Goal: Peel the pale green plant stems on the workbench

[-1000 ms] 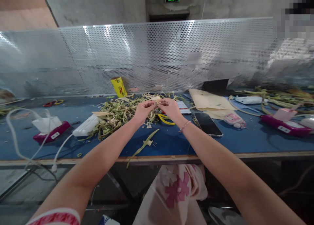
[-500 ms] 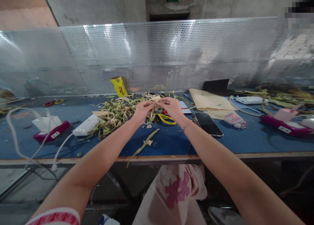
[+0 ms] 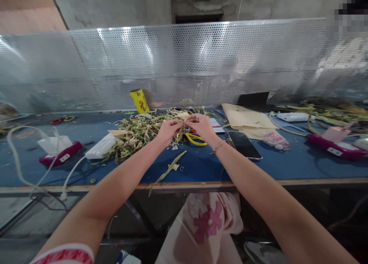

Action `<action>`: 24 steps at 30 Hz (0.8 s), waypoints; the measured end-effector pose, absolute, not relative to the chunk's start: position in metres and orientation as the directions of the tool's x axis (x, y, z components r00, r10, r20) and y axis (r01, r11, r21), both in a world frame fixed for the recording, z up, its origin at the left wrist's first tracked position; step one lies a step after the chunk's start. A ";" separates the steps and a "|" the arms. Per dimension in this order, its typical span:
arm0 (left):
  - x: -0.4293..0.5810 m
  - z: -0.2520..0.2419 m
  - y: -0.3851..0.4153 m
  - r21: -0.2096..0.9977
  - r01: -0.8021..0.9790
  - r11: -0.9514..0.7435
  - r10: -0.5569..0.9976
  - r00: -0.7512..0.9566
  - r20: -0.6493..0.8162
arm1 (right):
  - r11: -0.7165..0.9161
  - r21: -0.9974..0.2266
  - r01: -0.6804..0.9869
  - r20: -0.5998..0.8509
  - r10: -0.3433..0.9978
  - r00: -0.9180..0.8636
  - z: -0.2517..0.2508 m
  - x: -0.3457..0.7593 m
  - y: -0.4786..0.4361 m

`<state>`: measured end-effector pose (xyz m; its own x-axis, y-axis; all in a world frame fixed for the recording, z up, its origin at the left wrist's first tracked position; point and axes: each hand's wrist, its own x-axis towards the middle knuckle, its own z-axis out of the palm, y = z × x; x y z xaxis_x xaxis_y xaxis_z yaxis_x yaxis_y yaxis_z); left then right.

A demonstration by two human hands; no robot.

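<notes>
screen of perforated metal (image 3: 184, 64) runs the full width behind the heap of plant scraps (image 3: 135, 135), the mark for everything else here. the blue table (image 3: 201, 166) lies under the heap and stretches well past it on both sides. brown paper (image 3: 244, 118) lies to the right of the heap, a little farther back. the two hands meet at the heap's right edge, just above it. the left hand (image 3: 167, 131) and the right hand (image 3: 203, 127) face each other with fingers curled in. thumb and fingertips of each are nipped together on a thin pale stalk piece (image 3: 184, 122) that spans the small gap between them, so neither is open. a dark phone (image 3: 244, 145) lies flat to the right of the heap, beyond the right wrist. a pink tissue box (image 3: 59, 153) sits well to the heap's left, and a white power strip (image 3: 100, 147) lies between that box and the heap, just beside the heap's left fringe. a yellow carton (image 3: 139, 101) stands tilted behind the heap, near the screen. yellow-handled scissors (image 3: 197, 140) lie at the heap's right edge, partly hidden under the right hand. a long green leaf strip (image 3: 169, 168) lies in front of the heap, its end hanging over the table's near edge. a thin bracelet (image 3: 217, 146) circles the right wrist.
</notes>
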<state>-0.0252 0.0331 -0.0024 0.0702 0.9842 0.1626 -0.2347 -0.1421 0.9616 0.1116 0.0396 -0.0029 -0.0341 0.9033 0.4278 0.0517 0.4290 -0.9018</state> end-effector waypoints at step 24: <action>-0.027 0.002 0.028 0.951 -0.195 -0.242 0.954 0.130 0.270 | 0.643 -0.697 0.318 0.638 0.758 -0.135 -0.003 0.115 0.036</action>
